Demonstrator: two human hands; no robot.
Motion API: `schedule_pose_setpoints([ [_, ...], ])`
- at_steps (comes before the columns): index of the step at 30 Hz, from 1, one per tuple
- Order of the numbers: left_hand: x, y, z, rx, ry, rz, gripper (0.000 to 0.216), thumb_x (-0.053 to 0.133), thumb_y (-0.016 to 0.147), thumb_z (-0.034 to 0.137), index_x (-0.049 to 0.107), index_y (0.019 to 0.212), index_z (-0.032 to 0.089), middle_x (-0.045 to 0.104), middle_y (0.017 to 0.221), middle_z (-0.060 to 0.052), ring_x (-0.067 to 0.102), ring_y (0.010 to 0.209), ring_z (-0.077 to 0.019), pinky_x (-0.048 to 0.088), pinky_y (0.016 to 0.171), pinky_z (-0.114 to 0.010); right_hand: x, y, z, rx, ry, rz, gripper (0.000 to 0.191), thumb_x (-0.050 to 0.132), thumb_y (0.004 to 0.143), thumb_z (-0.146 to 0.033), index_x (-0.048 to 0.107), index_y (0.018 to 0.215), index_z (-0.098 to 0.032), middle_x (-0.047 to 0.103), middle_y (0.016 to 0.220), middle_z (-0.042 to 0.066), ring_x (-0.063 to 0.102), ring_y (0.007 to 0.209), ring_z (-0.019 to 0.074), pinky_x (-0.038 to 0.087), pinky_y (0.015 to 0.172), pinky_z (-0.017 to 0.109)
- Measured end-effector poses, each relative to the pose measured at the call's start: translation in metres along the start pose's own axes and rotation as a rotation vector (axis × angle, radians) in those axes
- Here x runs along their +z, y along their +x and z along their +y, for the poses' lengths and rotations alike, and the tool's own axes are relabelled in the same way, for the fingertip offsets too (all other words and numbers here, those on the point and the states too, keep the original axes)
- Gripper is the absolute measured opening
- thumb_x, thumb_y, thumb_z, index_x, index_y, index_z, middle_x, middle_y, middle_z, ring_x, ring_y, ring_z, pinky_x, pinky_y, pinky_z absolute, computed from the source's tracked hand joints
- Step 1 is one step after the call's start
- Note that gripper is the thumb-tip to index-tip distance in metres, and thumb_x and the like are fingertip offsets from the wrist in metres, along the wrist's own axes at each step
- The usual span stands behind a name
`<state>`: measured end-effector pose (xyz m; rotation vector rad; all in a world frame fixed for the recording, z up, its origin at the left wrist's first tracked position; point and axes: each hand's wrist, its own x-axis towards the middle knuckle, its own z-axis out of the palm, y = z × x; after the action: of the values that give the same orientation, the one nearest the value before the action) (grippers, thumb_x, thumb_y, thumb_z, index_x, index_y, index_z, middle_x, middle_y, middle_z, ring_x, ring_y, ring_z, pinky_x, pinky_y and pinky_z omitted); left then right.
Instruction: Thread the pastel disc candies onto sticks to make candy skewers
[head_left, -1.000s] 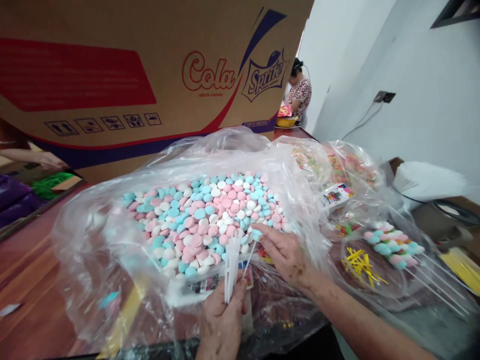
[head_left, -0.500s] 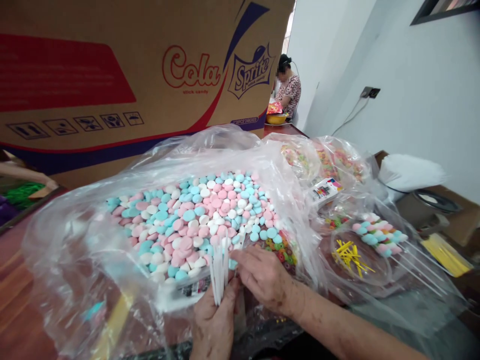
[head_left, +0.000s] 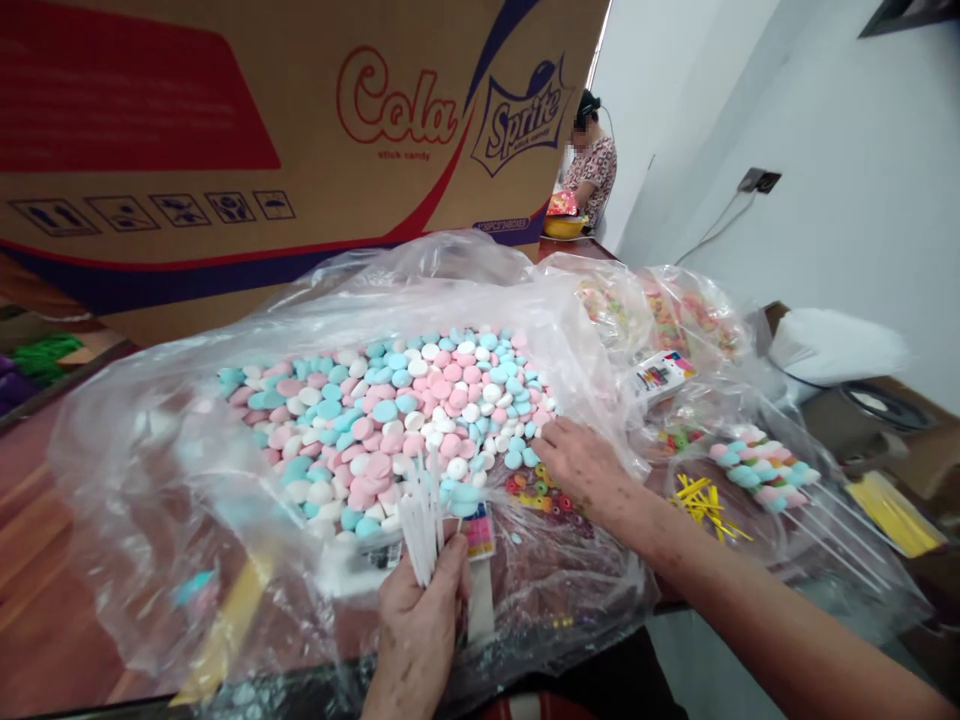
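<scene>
My left hand (head_left: 421, 610) is closed around a bundle of white plastic sticks (head_left: 421, 525), which stand upright and fan out a little above the fist. Blue candies (head_left: 459, 497) show right beside the sticks, close to the thumb. My right hand (head_left: 577, 458) is palm down at the right edge of a heap of pink, blue and white candy discs (head_left: 375, 420), its fingers bent together at the pieces. What its fingertips hold, if anything, is hidden. Small coloured candy rings (head_left: 546, 495) lie just below this hand. Clear plastic sheeting (head_left: 187, 470) surrounds the heap.
A big cardboard box (head_left: 300, 130) stands behind the heap. To the right are finished candy skewers (head_left: 765, 468), yellow twist ties (head_left: 709, 505), bagged candy rings (head_left: 660, 315) and a printed card (head_left: 664, 372). Another person (head_left: 596, 165) sits at the far end.
My right hand has left the sticks and moved right and up to the heap's right edge. The left hand still grips the sticks, slightly lower and further left in view.
</scene>
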<state>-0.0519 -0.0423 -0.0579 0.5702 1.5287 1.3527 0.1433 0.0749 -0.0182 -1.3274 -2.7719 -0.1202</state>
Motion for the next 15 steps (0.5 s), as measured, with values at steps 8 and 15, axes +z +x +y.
schedule_pose_setpoints([
  [8,-0.003,-0.001,-0.004,-0.005,-0.057,-0.005,0.046,0.079,0.066,0.048,0.070,0.092,0.011,0.052,0.043,0.006,0.039,0.036,-0.0071,0.027,0.035,-0.017,-0.007,0.015,-0.005,0.017,0.559,0.263,0.020,0.045,0.089,-0.008,0.058,0.100,-0.018,0.061,0.099,0.006,0.057,0.093,0.0175,0.045,0.084,0.030],
  [15,-0.001,-0.002,0.000,-0.009,-0.057,-0.027,0.046,0.078,0.067,0.048,0.069,0.092,0.010,0.052,0.044,0.006,0.039,0.036,-0.0077,0.028,0.035,-0.018,0.001,-0.005,-0.004,-0.117,0.534,-0.146,0.014,0.051,0.092,-0.017,0.065,0.092,-0.019,0.063,0.092,0.003,0.058,0.085,0.0161,0.042,0.077,0.027],
])
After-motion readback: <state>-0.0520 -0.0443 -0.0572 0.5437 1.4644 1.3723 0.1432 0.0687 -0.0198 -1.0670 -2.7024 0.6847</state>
